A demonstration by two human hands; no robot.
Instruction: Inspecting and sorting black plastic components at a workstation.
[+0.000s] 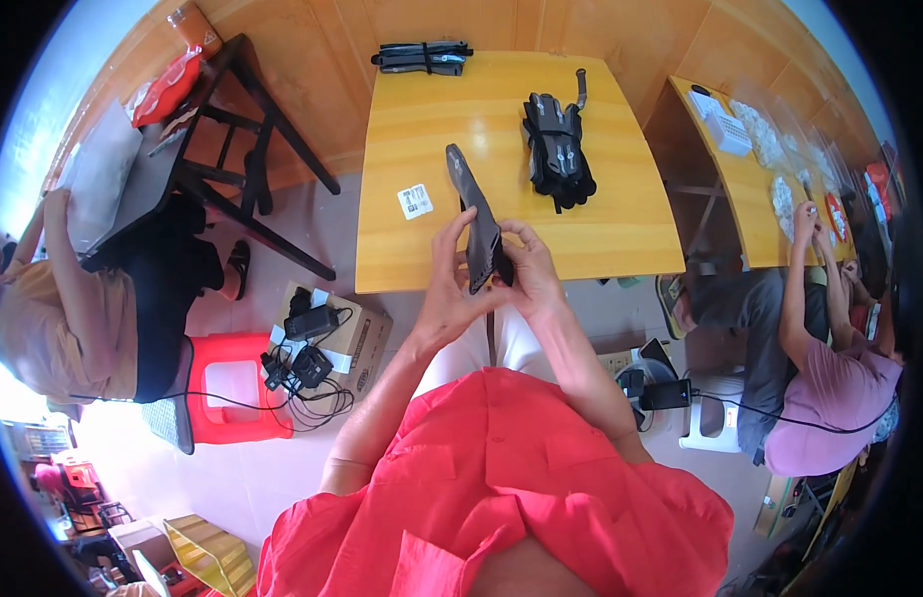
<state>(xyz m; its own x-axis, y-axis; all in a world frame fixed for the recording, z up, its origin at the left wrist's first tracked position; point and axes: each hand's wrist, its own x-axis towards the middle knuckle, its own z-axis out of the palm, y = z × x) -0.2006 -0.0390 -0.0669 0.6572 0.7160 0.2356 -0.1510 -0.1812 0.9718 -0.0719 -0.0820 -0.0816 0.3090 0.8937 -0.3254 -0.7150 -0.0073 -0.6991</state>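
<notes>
Here, at the table's near edge:
- Left hand & right hand both grip a dark flat strap, held upright above the table.
- Strap looks light, semi-stiff, prob. bendy; best pinched low, near its wider base.
- Black folded bundle lies further back.

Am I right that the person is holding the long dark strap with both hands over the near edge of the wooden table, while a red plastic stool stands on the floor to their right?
Nearly. The hands do hold the long dark strap over the near edge of the wooden table, but the head view shows the red plastic stool on the floor to the person's left, not the right.
</notes>
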